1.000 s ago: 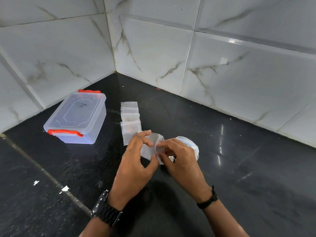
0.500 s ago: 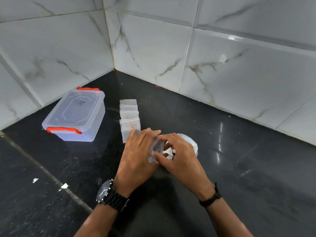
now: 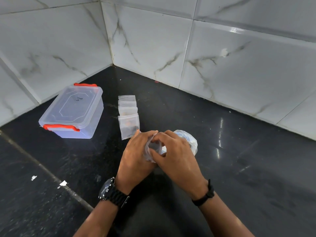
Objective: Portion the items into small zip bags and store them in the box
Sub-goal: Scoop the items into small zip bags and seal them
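Note:
A small clear zip bag point(image 3: 150, 152) is held between both hands above the black counter, its mouth pulled into a round opening. My left hand point(image 3: 136, 155) grips its left side and my right hand point(image 3: 176, 157) pinches the right edge. Behind my right hand lies a larger crumpled plastic bag point(image 3: 189, 140), partly hidden; its contents cannot be made out. A row of several small zip bags point(image 3: 128, 115) lies just beyond my hands. The clear plastic box point(image 3: 73, 111) with red latches stands closed at the left.
The black stone counter point(image 3: 239, 168) meets white marble-tiled walls point(image 3: 153, 48) at a corner behind the bags. A seam and small white chips point(image 3: 63, 183) mark the counter at the front left.
My hands have closed in around the small bag, which went from a flat sheet to a rounded open mouth. The view has shifted slightly; the box and the row of bags have not moved.

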